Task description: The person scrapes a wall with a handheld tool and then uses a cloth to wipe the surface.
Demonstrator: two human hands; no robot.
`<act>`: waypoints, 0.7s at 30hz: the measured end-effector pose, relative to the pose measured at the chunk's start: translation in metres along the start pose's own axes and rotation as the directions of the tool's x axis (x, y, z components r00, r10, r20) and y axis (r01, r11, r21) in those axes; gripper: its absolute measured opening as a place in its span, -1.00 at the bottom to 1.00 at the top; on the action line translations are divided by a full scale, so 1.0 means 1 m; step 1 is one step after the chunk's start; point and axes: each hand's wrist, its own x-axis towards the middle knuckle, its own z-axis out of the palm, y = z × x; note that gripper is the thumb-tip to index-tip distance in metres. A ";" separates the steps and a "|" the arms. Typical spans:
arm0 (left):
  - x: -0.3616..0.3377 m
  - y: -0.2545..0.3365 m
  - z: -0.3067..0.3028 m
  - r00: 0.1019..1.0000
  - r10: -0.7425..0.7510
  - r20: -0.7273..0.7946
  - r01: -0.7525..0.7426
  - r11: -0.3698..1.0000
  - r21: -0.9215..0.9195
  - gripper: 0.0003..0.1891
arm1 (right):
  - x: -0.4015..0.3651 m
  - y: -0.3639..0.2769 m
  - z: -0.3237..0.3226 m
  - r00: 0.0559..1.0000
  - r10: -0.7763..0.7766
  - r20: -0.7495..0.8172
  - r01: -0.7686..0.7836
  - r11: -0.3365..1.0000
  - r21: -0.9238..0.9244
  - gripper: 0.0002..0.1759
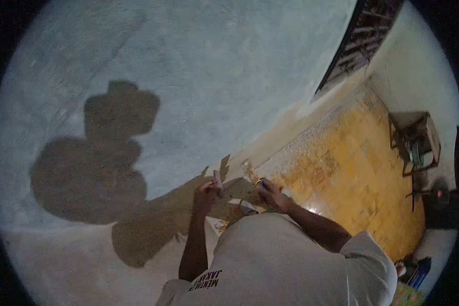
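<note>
My left hand is closed round a thin, flat, greyish-pink piece held upright; its exact kind is too dim to tell. To the right, my right hand grips a short hand tool with a pale flat end and a yellow band near the fingers, like a scraper or brush. The two hands are apart, in front of my shirt. Beyond them stands a pale bluish wall, and I cannot see either held thing touching it. One foot shows partly below the hands.
Shadows of my head and arms fall on the wall. A yellowish, worn floor spreads to the right. A dark barred frame is at upper right. A small wooden stand and a dark fan-like object stand at far right.
</note>
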 end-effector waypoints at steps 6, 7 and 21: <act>-0.059 0.125 -0.086 0.995 0.074 -0.072 -0.054 0.967 0.249 -0.82 | 0.007 0.053 -0.003 0.974 0.167 -0.155 -0.111 0.942 0.315 -0.76; -0.066 0.133 -0.096 0.975 0.098 -0.198 -0.018 0.929 0.369 -0.84 | 0.011 0.051 -0.005 0.955 0.220 -0.199 -0.156 0.944 0.291 -0.79; -0.053 0.171 -0.125 0.851 0.327 -0.410 -0.141 0.896 0.422 -0.88 | 0.037 0.095 -0.023 0.853 0.422 -0.308 -0.482 0.863 -0.154 -0.48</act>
